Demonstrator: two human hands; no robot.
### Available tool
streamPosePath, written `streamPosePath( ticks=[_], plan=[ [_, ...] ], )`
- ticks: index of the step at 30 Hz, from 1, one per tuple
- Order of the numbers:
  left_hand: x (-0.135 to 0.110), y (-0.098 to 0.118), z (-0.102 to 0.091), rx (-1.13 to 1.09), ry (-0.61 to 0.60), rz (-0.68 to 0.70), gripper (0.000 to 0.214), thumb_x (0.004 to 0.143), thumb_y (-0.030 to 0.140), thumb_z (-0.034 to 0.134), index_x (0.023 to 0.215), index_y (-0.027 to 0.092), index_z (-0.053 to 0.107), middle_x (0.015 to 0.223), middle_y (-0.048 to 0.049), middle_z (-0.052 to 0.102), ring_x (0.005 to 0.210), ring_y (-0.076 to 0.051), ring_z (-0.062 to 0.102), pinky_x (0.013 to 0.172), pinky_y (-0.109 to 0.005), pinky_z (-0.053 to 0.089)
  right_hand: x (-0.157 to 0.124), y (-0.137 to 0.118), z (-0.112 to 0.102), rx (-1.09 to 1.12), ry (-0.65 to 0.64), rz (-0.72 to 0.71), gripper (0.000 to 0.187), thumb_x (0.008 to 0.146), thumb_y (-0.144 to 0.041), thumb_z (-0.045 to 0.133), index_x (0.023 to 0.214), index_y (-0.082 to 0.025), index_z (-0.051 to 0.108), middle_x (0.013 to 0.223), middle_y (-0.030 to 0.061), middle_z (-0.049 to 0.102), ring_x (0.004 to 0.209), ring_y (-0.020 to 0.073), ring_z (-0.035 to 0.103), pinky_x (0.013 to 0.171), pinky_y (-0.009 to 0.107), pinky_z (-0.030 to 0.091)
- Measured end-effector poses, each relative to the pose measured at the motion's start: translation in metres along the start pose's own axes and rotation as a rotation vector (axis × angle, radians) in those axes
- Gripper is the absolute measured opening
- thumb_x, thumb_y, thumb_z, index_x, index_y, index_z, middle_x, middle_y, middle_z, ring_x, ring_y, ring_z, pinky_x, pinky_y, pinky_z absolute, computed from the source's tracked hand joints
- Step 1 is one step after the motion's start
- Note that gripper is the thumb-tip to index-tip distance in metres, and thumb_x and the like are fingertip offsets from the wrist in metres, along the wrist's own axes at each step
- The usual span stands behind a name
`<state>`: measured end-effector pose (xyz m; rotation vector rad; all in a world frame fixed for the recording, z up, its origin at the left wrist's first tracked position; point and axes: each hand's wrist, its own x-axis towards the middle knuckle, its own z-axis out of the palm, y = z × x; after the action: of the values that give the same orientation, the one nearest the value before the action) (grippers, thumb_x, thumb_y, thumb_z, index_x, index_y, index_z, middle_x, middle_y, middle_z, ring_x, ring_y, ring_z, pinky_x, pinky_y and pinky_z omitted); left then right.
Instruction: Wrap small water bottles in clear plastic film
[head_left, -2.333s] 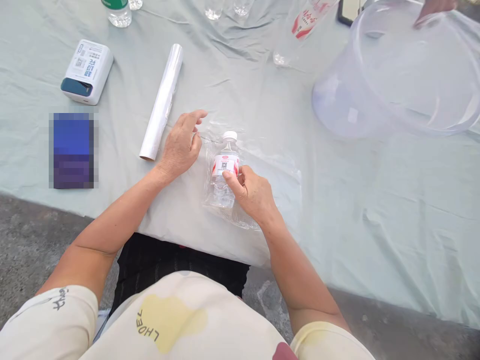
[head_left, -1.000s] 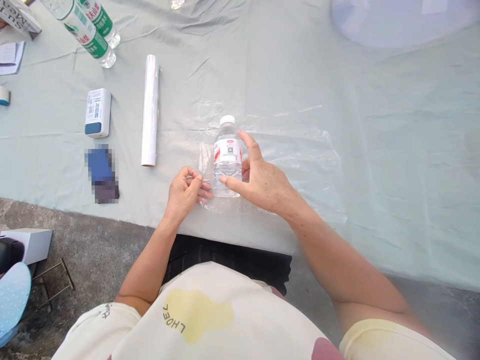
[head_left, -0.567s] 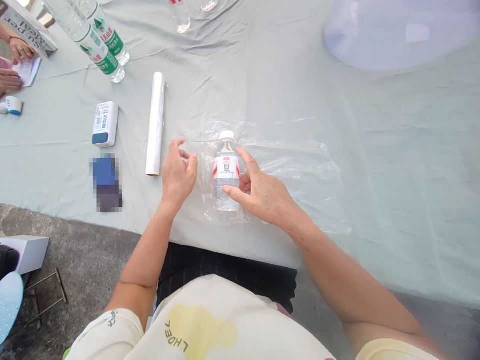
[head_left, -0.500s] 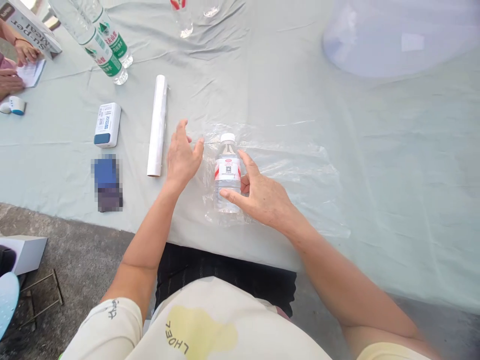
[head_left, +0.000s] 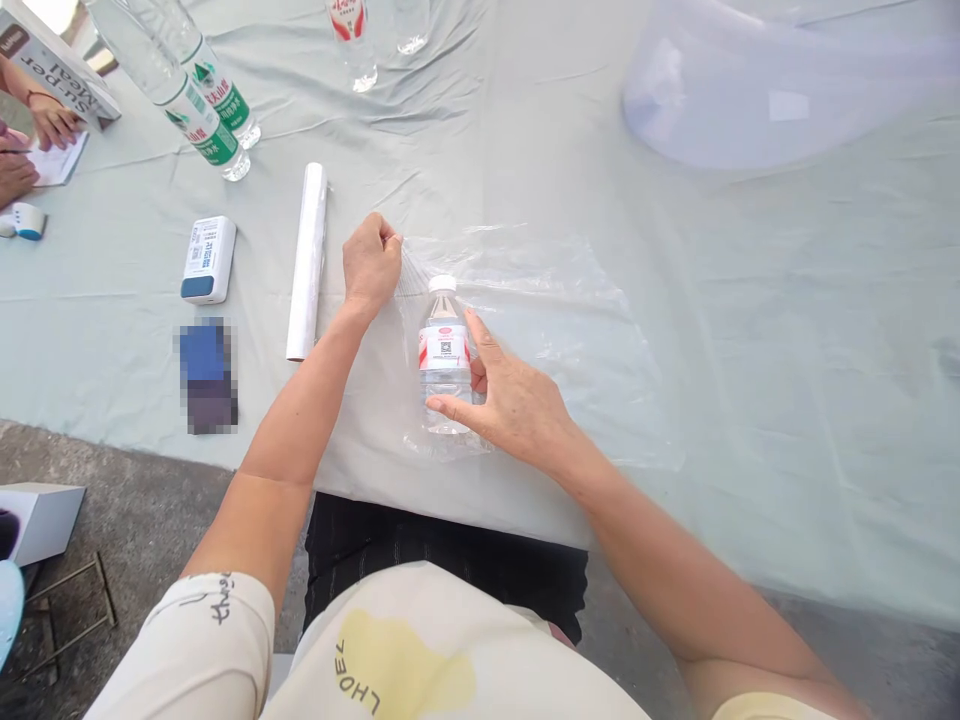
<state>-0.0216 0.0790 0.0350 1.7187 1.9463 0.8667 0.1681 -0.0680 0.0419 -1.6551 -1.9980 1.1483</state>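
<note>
A small water bottle (head_left: 445, 350) with a white cap and a red-and-white label lies on a sheet of clear plastic film (head_left: 577, 330). My right hand (head_left: 517, 405) is at the bottle's right side, thumb across its lower part, index finger along its shoulder and the other fingers curled against the side. Up to the left, my left hand (head_left: 373, 262) is closed, pinching the film's far left corner, which is drawn into taut creases. Left of that hand is a white roll of plastic film (head_left: 307, 262).
Two tall water bottles (head_left: 214, 140) lean at the upper left, near a white power bank (head_left: 208, 260) and a blurred dark item (head_left: 208, 375). A large translucent plastic object (head_left: 720, 100) occupies the upper right. Another person's hands (head_left: 52, 120) rest by paper at far left.
My left hand has moved up slightly and closed on the film's corner, pulling it into creases. My right hand stays at the bottle. The whole view has shifted a little.
</note>
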Motion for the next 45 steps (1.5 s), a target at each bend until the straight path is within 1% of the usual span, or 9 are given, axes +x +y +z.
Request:
streamPosePath(
  ticks=[6,12,15,18,25,30,36,39,45],
  plan=[
    [0.007,-0.001,0.001,-0.249,0.001,-0.081,0.023,0.09,0.019,0.056,0.072,0.024,0.045,0.065,0.0029,0.051,0.054,-0.013,0.057,0.057,-0.03,0.048,-0.001,0.004,0.006,-0.002,0.068,-0.082,0.091,0.083,-0.058,0.068,0.16,-0.03,0.03,0.097,0.005,0.068,0.091,0.0271,0.065,0.077,0.039,0.052],
    [-0.005,0.003,-0.013,-0.443,0.014,-0.126,0.003,0.095,0.026,0.055,0.096,0.025,0.054,0.094,-0.0031,0.063,0.076,-0.015,0.066,0.062,-0.028,0.052,-0.003,0.006,0.008,0.038,0.087,-0.104,0.087,0.086,-0.059,0.064,0.159,-0.026,0.032,0.116,0.0098,0.068,0.098,0.0284,0.066,0.084,0.044,0.055],
    [-0.043,0.001,-0.031,-0.318,0.097,-0.056,0.016,0.095,0.03,0.056,0.11,0.025,0.054,0.1,-0.0032,0.064,0.082,-0.014,0.064,0.068,-0.027,0.051,-0.005,0.008,0.01,0.06,0.118,-0.114,0.081,0.088,-0.061,0.062,0.155,-0.021,0.04,0.116,0.0117,0.068,0.095,0.0274,0.067,0.083,0.044,0.056],
    [-0.099,-0.006,-0.047,-0.066,0.139,-0.054,0.015,0.096,0.036,0.054,0.097,0.022,0.059,0.093,-0.0025,0.063,0.077,-0.014,0.058,0.072,-0.029,0.049,-0.01,0.01,0.007,0.089,0.194,-0.158,0.065,0.092,-0.058,0.059,0.144,-0.02,0.054,0.111,0.0109,0.07,0.091,0.0248,0.069,0.078,0.04,0.058],
    [-0.206,-0.02,-0.04,0.356,-0.041,0.103,0.032,0.098,0.04,0.048,0.085,0.018,0.068,0.082,-0.0066,0.061,0.08,-0.021,0.057,0.073,-0.036,0.046,0.001,0.002,-0.036,-0.094,0.353,-0.319,0.032,0.1,-0.03,0.047,0.12,-0.022,0.069,0.101,0.0083,0.072,0.082,0.0212,0.068,0.07,0.036,0.055],
    [-0.225,-0.011,-0.031,0.396,-0.085,0.074,0.019,0.091,0.032,0.059,0.08,0.018,0.066,0.079,-0.0044,0.059,0.074,-0.02,0.056,0.066,-0.033,0.045,0.076,-0.031,-0.054,-0.401,0.157,-0.514,0.042,0.098,-0.017,0.041,0.127,-0.028,0.069,0.111,0.0077,0.067,0.082,0.0188,0.063,0.07,0.034,0.049],
    [-0.234,-0.009,-0.034,0.29,-0.168,0.018,0.013,0.085,0.02,0.065,0.073,0.02,0.061,0.076,-0.0008,0.059,0.073,-0.017,0.057,0.064,-0.03,0.045,0.16,-0.069,-0.019,-0.701,-0.16,-0.541,0.02,0.089,-0.022,0.062,0.1,-0.027,0.078,0.093,0.0068,0.066,0.084,0.0211,0.06,0.068,0.032,0.041],
    [-0.238,-0.008,-0.035,0.156,-0.128,0.017,0.013,0.087,0.016,0.062,0.075,0.02,0.06,0.078,-0.0001,0.06,0.075,-0.016,0.059,0.067,-0.03,0.048,0.171,-0.07,-0.016,-0.721,-0.201,-0.51,0.014,0.089,-0.025,0.064,0.085,-0.023,0.076,0.087,0.007,0.066,0.083,0.0216,0.06,0.071,0.034,0.04],
    [-0.244,-0.008,-0.023,-0.017,0.118,0.185,0.013,0.088,0.017,0.066,0.078,0.019,0.059,0.096,-0.0048,0.064,0.09,-0.015,0.067,0.073,-0.027,0.056,0.14,-0.041,-0.046,-0.576,-0.087,-0.495,0.025,0.095,-0.026,0.052,0.098,-0.022,0.077,0.104,0.0085,0.069,0.092,0.0228,0.063,0.077,0.036,0.044]
  ],
)
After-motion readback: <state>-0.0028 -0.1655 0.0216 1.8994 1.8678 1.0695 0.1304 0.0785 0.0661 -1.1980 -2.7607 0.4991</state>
